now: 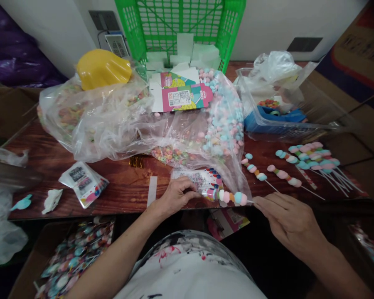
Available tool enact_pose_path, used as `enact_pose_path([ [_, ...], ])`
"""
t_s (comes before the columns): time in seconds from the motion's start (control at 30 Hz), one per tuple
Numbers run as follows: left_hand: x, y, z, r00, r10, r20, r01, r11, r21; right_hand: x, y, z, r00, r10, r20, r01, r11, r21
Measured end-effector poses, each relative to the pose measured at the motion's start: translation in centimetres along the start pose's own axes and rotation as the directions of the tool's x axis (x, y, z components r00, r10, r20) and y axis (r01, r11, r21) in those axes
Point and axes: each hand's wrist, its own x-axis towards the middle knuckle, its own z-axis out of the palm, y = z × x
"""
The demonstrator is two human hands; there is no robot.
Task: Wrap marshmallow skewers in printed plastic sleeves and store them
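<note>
My right hand pinches the white stick of a marshmallow skewer threaded with pink, blue, white and orange pieces. The skewer lies level, pointing left, above the front edge of the table. At its far tip, my left hand pinches a clear printed bag, and the tip looks to be inside the bag's mouth. Behind the left hand lie more printed bags. To the right are two loose skewers and a pile of finished-looking skewers.
Large clear bags of candy rings and marshmallows cover the table's back. Behind stands a green crate; right, a clear plastic bin. A card stack lies left. Below is a box of wrapped sweets.
</note>
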Motion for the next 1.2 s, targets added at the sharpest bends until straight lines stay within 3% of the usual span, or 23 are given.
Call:
enact_pose_path([
  [0.17, -0.2, 0.2, 0.4, 0.996, 0.077, 0.033, -0.078, 0.997, 0.024, 0.5, -0.9, 1.0, 1.0, -0.019, -0.007, 0.019, 1.0, 0.018],
  [0.33, -0.2, 1.0, -0.2, 0.985, 0.162, -0.056, -0.144, 0.959, 0.245, 0.7, -0.5, 1.4, 0.999, -0.027, -0.041, 0.032, 0.991, 0.126],
  [0.43, -0.3, 1.6, -0.5, 0.977, 0.202, 0.075, -0.215, 0.929, 0.301, 0.8, -0.4, 1.3, 0.997, -0.028, -0.068, 0.04, 0.983, 0.178],
  [0.53, -0.3, 2.1, -0.3, 0.967, 0.161, 0.196, -0.207, 0.948, 0.241, 1.0, -0.6, 1.3, 0.996, -0.04, -0.075, 0.053, 0.982, 0.182],
  [0.7, -0.2, 3.5, 0.4, 0.958, 0.128, 0.258, -0.148, 0.987, 0.061, 2.4, -0.8, 0.7, 0.995, -0.103, -0.013, 0.104, 0.984, 0.144],
  [0.97, -0.6, 4.6, 1.1, 0.912, 0.065, 0.406, -0.081, 0.996, 0.023, 5.1, -0.1, -0.7, 0.939, -0.235, 0.25, 0.209, 0.97, 0.125],
  [1.1, -0.1, 6.0, 1.4, 0.883, 0.027, 0.469, -0.019, 1.0, -0.022, 5.7, -1.3, 0.1, 0.925, -0.279, 0.258, 0.246, 0.957, 0.152],
  [1.2, 0.5, 6.8, 1.9, 0.872, 0.061, 0.486, -0.023, 0.996, -0.085, 5.6, -2.4, 1.6, 0.908, -0.314, 0.278, 0.261, 0.942, 0.213],
])
